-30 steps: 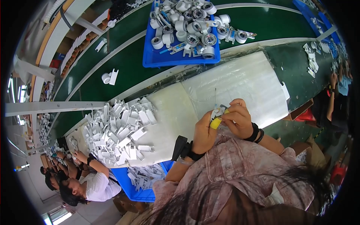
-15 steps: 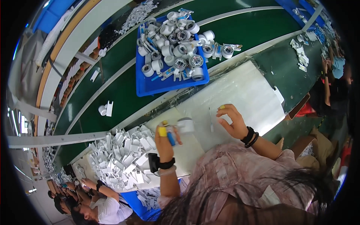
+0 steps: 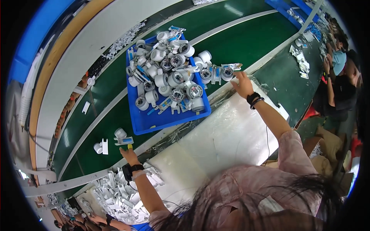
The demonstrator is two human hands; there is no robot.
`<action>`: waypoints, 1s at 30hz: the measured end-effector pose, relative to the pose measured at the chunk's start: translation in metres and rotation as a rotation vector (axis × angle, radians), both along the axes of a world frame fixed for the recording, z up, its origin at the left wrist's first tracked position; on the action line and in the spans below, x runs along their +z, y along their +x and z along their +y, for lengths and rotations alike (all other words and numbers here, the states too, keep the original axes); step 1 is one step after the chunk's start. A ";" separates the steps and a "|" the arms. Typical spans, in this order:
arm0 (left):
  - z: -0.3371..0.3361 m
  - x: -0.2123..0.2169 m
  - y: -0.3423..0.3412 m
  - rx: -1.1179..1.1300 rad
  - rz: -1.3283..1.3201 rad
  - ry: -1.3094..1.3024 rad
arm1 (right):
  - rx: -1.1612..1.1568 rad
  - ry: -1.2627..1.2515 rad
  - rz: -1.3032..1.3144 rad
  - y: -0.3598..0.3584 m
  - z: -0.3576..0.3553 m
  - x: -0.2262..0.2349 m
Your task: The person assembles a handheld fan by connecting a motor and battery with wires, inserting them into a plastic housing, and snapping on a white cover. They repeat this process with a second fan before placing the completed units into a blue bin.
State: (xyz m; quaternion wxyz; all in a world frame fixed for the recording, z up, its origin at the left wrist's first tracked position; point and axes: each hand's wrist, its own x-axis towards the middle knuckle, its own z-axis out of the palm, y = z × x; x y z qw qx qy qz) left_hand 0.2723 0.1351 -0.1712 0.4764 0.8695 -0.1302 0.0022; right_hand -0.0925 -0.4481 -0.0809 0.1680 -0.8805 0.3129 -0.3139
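On the green belt at the left, a white camera-like housing with a round head and a blue strip [image 3: 124, 140] lies just beyond the fingertips of my left hand [image 3: 131, 157]. Those fingers are apart, and one wears a yellow finger cover. My right hand [image 3: 244, 85] reaches out at the upper right, its fingers stretched apart beside a round white housing with a dark lens-like face [image 3: 227, 73]. Whether they touch it is hard to tell. Between the hands stands a blue tray [image 3: 154, 125] heaped with similar white housings [image 3: 165, 79].
Loose white plastic parts [image 3: 119, 196] are piled near my left forearm. A pale sheet [image 3: 216, 133] covers the bench before me. Another white housing [image 3: 102, 147] sits on the belt [image 3: 246, 42]. A metal rail [image 3: 65, 185] crosses at left; co-workers sit on both sides.
My left hand moved left and forward from the bench to the belt, where the blue-striped housing now lies. My right hand stretched forward to the housings beside the tray. The view has shifted.
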 end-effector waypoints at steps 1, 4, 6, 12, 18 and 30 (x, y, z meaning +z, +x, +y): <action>-0.051 0.009 -0.020 0.092 0.007 0.020 | -0.125 -0.030 0.033 -0.013 -0.030 -0.014; -0.096 0.031 -0.062 0.171 -0.080 0.013 | -0.482 0.129 0.052 -0.010 -0.085 -0.013; -0.101 0.041 -0.096 0.098 0.422 -0.369 | -0.580 0.210 0.246 -0.006 -0.112 -0.013; -0.110 0.082 -0.200 -0.007 0.529 -0.365 | -0.564 0.798 0.550 0.022 -0.097 0.018; -0.125 0.089 -0.229 -0.013 0.619 -0.357 | -0.416 0.736 0.227 0.017 -0.137 -0.053; -0.142 0.118 -0.262 -0.194 0.663 -0.415 | 0.151 1.341 -0.673 -0.009 -0.050 0.017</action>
